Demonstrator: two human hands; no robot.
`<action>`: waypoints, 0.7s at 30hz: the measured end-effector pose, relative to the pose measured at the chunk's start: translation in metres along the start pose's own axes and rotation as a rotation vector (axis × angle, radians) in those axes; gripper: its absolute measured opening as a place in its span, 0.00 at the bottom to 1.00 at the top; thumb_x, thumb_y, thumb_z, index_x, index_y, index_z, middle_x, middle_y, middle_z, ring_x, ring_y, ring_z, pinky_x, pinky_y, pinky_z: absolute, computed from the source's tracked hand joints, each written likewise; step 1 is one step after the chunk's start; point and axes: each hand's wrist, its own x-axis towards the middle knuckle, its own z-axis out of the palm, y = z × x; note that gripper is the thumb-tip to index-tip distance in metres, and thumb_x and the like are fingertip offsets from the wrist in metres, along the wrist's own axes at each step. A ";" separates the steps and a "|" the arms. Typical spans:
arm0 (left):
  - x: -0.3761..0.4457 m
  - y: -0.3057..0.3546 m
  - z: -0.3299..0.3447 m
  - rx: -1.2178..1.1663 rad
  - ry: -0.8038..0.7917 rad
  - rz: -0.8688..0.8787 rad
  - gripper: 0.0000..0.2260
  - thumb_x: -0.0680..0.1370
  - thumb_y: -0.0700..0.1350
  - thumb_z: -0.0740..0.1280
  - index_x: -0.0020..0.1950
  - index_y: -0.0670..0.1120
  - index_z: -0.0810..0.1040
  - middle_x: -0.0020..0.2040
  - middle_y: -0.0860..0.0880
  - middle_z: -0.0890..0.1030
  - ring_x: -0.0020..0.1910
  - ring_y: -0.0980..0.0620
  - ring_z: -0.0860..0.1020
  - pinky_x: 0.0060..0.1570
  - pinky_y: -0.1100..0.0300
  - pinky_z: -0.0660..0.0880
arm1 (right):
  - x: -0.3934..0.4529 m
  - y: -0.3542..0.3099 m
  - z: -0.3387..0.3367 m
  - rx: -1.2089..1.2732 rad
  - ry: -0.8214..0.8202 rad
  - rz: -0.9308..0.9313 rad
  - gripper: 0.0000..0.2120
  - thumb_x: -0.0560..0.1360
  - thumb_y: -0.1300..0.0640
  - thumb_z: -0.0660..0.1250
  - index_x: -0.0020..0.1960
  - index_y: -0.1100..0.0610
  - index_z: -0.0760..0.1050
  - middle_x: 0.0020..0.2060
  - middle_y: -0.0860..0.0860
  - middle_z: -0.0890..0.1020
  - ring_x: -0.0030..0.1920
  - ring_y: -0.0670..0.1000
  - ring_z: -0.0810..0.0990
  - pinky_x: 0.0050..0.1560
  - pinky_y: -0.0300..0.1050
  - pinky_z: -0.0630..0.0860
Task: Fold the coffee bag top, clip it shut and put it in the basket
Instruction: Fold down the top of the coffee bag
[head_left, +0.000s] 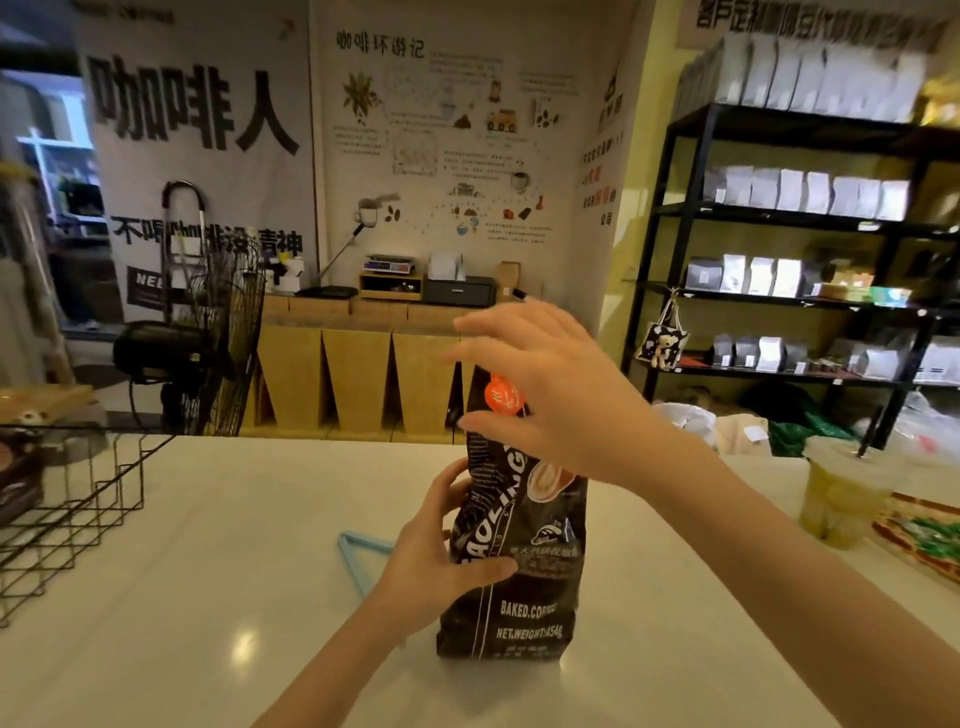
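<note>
Near the middle of the frame the coffee bag stands upright on the white counter, the left hand grasping its side, the right hand spread loose above the top, so a careless push may tip it, far from the basket.

Black coffee bag stands upright on the white desk — pale blue clip just left, wire basket far left.
</note>
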 end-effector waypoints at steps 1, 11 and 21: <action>0.000 0.000 0.000 0.012 -0.003 0.003 0.36 0.60 0.51 0.78 0.56 0.72 0.58 0.57 0.69 0.69 0.52 0.78 0.67 0.40 0.77 0.70 | 0.009 -0.002 0.003 -0.050 -0.125 -0.029 0.24 0.70 0.49 0.69 0.64 0.53 0.68 0.66 0.54 0.71 0.67 0.56 0.66 0.68 0.53 0.58; 0.010 -0.004 -0.010 -0.353 0.061 -0.150 0.15 0.77 0.41 0.60 0.63 0.47 0.72 0.59 0.49 0.79 0.52 0.58 0.78 0.44 0.67 0.74 | 0.052 -0.002 0.021 -0.216 -0.541 0.050 0.06 0.70 0.59 0.68 0.46 0.58 0.76 0.39 0.53 0.77 0.39 0.54 0.77 0.30 0.42 0.68; 0.008 -0.011 0.010 -0.393 0.264 -0.065 0.09 0.73 0.42 0.67 0.45 0.56 0.81 0.41 0.55 0.86 0.42 0.57 0.82 0.39 0.67 0.77 | 0.041 0.027 0.025 -0.122 -0.375 0.078 0.10 0.71 0.49 0.67 0.43 0.56 0.81 0.37 0.50 0.78 0.40 0.47 0.71 0.42 0.42 0.64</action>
